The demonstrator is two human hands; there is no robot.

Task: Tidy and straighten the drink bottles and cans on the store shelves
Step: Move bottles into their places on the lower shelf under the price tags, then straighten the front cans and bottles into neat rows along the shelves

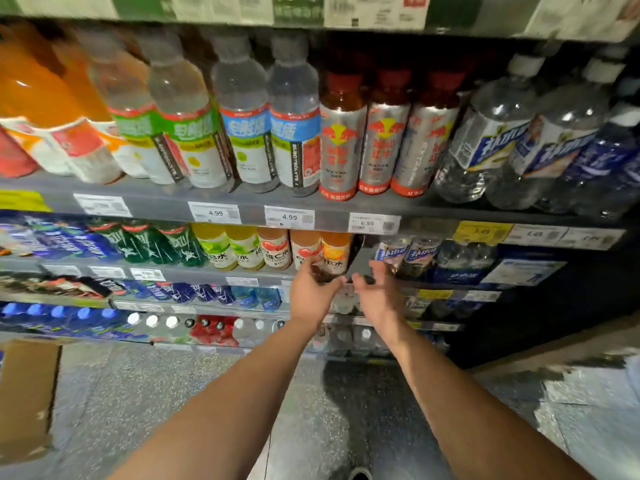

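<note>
Several shelves stand one above another. On the upper shelf, juice bottles stand at the left, electrolyte bottles right of them, then energy-drink bottles, then water bottles at the far right. On the shelf below, vitamin-water bottles stand in a row — both hands reach in just right of them. A cardboard box sits on the floor at lower left.

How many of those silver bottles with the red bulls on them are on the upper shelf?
3 in the front row, side by side: left silver bottle, middle silver bottle, right silver bottle, between the blue-labelled and large clear bottles. More may stand hidden behind them.
</note>
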